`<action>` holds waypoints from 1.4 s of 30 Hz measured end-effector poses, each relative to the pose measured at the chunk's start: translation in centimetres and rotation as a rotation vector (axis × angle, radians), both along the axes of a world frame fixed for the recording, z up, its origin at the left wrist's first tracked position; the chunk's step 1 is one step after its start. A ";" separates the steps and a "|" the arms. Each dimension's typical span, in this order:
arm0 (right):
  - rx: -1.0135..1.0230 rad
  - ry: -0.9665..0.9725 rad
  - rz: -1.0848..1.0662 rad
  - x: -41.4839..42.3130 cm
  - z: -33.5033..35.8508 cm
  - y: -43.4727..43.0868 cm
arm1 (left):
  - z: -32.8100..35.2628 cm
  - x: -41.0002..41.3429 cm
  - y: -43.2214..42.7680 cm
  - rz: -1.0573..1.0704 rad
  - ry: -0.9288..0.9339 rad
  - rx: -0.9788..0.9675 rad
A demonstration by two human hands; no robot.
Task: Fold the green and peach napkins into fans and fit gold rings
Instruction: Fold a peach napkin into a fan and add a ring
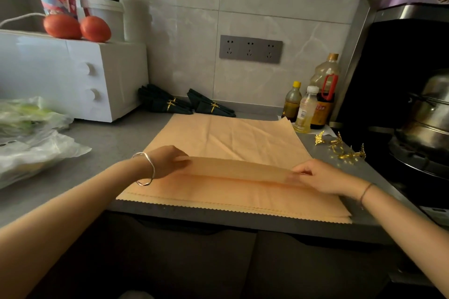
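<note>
Two hands on peach napkin (226,143), spread flat on grey table (109,143), near edge at table front. Left hand (167,161) pinching left end of a raised pleat (233,168), right hand (323,177) pinching right end; fingers pressed together on cloth at both ends, thumbs mostly hidden behind fold. Pleat's long axis running left-right, parallel to near edge, spanning between both hands; neither hand nearer, each holding its own end. Flat unfolded cloth lying far of the pleat, so next fold likely goes away from body. Looks like more than one peach layer stacked at scalloped near edge, count unclear. Two green napkins (167,103) (211,104) done already, fanned and ringed in gold, lying far against wall, beside white microwave (73,75). Loose gold rings (345,150) on table at right, near right hand, just beside stove (418,160); number hard to make out, tangled together. Early stage on peach, only first pleat formed. Right far corner of napkin close to oil bottles (306,109), contact not clear.
</note>
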State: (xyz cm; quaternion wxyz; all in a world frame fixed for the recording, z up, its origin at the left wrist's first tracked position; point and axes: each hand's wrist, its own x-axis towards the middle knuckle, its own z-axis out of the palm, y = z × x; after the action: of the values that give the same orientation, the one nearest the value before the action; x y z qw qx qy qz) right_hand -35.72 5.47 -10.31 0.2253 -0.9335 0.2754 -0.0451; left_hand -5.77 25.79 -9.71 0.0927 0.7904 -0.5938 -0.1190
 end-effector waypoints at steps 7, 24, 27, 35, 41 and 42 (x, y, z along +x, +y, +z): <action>0.271 0.380 0.072 -0.9 4.8 -0.9 | 4.7 0.1 -0.2 0.158 0.147 0.403; -0.084 0.054 -0.174 7.5 1.6 -12.5 | 0.9 10.1 -11.2 0.293 -0.082 -0.125; -0.103 -0.014 -0.253 9.6 0.4 -14.0 | -0.9 11.1 -13.6 0.374 -0.124 -0.184; -0.172 -0.061 -0.305 12.2 -2.6 -17.0 | -3.0 12.6 -16.7 0.417 -0.160 -0.159; -0.204 -0.110 -0.361 12.8 -3.3 -17.6 | -3.6 12.8 -17.3 0.463 -0.171 -0.175; -0.216 -0.114 -0.371 12.9 -3.3 -17.5 | -3.5 12.8 -17.3 0.472 -0.169 -0.167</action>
State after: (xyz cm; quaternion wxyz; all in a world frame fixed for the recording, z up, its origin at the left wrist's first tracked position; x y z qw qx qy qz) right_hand -22.80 -12.07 -13.60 0.1270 -0.8813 0.4230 -0.1677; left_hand 7.00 8.45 -13.23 0.1327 0.9038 -0.4063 0.0218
